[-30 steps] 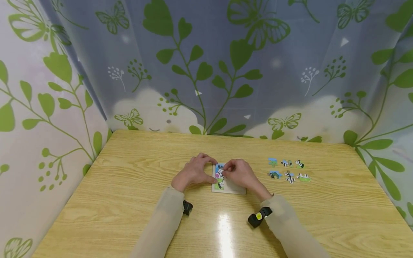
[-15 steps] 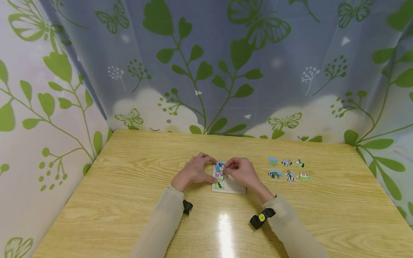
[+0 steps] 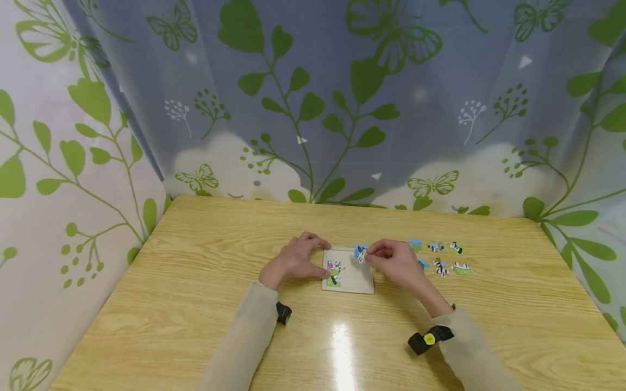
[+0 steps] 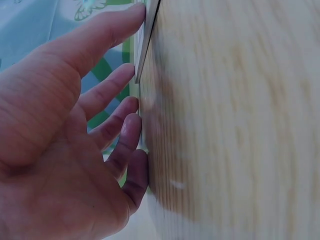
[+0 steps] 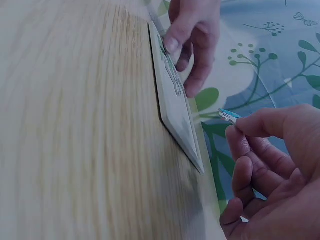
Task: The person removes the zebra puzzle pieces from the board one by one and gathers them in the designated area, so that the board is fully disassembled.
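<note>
A pale puzzle board (image 3: 354,281) lies flat on the table, with fitted pieces showing a zebra-like picture (image 3: 335,273) along its left side. My left hand (image 3: 295,257) rests at the board's left side, thumb against that edge and index finger at the far-left corner; in the left wrist view its fingers are fairly straight. Between thumb and index finger, my right hand (image 3: 397,262) pinches a puzzle piece (image 3: 361,253) with blue and black-and-white print, held over the board's far right part. In the right wrist view that puzzle piece (image 5: 228,116) is seen edge-on, apart from the board.
Loose puzzle pieces (image 3: 440,267) lie in two rows on the wooden table (image 3: 195,304), right of the board; the right hand partly hides the leftmost ones. A patterned curtain (image 3: 313,108) stands behind the table.
My right hand has lifted the puzzle piece off the board's upper left and carried it right, baring that corner. The left hand has stayed at the left edge.
</note>
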{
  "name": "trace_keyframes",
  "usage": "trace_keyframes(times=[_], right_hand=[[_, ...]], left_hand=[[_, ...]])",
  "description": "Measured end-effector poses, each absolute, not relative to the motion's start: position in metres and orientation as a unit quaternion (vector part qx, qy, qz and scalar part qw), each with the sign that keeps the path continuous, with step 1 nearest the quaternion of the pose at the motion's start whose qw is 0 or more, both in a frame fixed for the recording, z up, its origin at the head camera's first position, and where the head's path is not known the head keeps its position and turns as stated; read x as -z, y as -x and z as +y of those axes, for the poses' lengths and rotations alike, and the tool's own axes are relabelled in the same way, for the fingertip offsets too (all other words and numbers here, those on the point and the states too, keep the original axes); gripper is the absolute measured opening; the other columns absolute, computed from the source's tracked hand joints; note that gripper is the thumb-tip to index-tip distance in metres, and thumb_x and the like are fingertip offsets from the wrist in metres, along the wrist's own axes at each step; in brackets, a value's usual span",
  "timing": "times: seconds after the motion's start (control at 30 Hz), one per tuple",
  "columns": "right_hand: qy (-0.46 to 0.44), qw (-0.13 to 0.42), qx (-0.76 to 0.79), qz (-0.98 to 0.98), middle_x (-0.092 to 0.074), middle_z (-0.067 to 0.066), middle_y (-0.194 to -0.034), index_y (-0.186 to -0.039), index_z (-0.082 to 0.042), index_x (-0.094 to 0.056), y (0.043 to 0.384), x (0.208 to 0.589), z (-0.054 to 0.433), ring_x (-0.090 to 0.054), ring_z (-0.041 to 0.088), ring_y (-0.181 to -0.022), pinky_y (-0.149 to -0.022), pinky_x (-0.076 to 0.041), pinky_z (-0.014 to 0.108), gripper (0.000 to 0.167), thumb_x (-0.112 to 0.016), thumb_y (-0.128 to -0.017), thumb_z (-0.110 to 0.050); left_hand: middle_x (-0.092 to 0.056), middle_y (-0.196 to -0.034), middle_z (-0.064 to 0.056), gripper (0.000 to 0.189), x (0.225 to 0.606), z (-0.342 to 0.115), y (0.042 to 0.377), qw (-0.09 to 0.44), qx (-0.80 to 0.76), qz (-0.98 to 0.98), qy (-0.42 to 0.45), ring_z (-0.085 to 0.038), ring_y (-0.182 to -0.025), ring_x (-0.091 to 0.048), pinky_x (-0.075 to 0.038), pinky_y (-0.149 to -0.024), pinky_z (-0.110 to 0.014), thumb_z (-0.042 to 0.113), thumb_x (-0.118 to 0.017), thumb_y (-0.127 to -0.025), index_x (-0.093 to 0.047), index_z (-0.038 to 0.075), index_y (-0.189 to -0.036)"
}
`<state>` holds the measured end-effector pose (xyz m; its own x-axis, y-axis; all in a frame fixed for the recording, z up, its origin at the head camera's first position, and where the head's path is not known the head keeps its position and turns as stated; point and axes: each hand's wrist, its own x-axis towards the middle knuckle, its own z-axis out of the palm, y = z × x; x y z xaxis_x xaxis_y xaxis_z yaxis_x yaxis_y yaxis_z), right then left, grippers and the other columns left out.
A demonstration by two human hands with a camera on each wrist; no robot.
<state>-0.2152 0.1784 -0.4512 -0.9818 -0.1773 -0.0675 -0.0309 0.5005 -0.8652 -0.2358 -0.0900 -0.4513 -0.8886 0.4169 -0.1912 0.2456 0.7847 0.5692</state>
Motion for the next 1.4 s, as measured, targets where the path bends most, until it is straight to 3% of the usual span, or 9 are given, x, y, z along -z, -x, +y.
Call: trace_keyframes(times=[0.3, 0.87, 1.4], right_hand=[[0.047, 0.065, 0.468, 0.88, -0.076, 0.013, -0.097, -0.104, -0.006, -0.071, 0.198, 0.446, 0.22, -0.065, 0.022, -0.082, -0.063, -0.05, 0.029, 0.019, -0.072, -0.095, -0.023], [0.051, 0.039, 0.389, 0.919, -0.074, 0.005, -0.09, -0.099, -0.008, -0.073, 0.17, 0.448, 0.266, -0.063, 0.007, -0.076, -0.061, -0.047, 0.025, 0.014, -0.074, -0.094, -0.021], [0.034, 0.071, 0.365, 0.928, -0.075, 0.003, -0.089, -0.1, -0.008, -0.073, 0.161, 0.455, 0.29, -0.062, 0.006, -0.072, -0.06, -0.046, 0.026, 0.018, -0.075, -0.094, -0.024]], left_hand=[[-0.037, -0.159, -0.006, 0.075, 0.453, -0.094, 0.236, 0.163, -0.27, 0.927, -0.2, -0.038, -0.138, -0.041, -0.035, -0.113, -0.061, 0.042, -0.086, -0.08, -0.054, 0.028, -0.146], [-0.038, -0.159, -0.004, 0.073, 0.455, -0.094, 0.233, 0.16, -0.277, 0.927, -0.196, -0.037, -0.138, -0.04, -0.031, -0.114, -0.063, 0.042, -0.087, -0.08, -0.054, 0.03, -0.144], [-0.037, -0.158, -0.005, 0.071, 0.454, -0.095, 0.233, 0.159, -0.288, 0.923, -0.199, -0.039, -0.138, -0.039, -0.03, -0.114, -0.065, 0.039, -0.087, -0.081, -0.055, 0.028, -0.143]])
